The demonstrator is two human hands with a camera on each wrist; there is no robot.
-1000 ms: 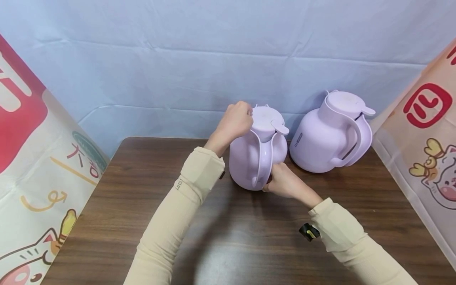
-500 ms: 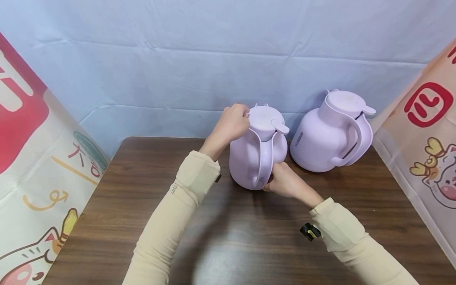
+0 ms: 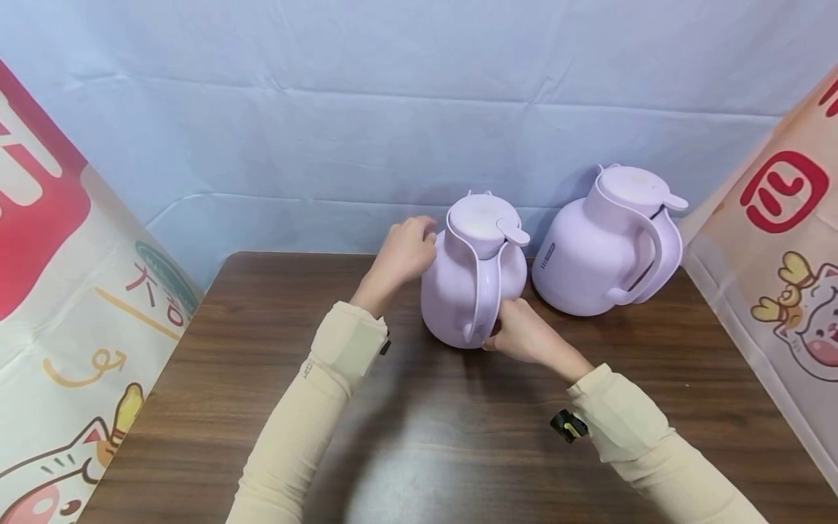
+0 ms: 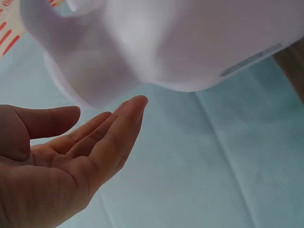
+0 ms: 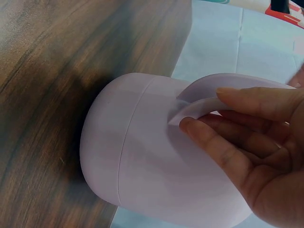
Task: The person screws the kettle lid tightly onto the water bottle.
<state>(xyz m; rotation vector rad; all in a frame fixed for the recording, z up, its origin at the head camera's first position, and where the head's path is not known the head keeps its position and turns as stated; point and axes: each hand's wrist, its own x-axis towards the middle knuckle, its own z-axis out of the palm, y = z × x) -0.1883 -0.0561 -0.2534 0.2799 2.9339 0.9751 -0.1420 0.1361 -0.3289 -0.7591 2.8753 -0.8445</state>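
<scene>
A lilac thermos jug (image 3: 445,298) stands upright on the wooden table, its flat lid (image 3: 476,215) in place and the lid's lever pointing to the near right. Low on the jug's handle (image 5: 202,108), the thumb and fingers of my right hand (image 5: 256,142) pinch the narrow strip. My left hand (image 3: 404,249) hovers just left of the jug's shoulder. In the left wrist view its fingers are loosely bent and hold nothing, with a gap between them and the jug's neck. A second, matching jug (image 3: 583,255) stands to the right.
The brown table (image 3: 262,349) meets a pale blue cloth backdrop (image 3: 314,145) right behind the jugs. Printed cartoon sheets hang at the left (image 3: 39,313) and right (image 3: 779,284) sides.
My left hand has come away from the jug's lid area, moving down and to the left. The right hand stays at the handle, and both jugs stand where they were.
</scene>
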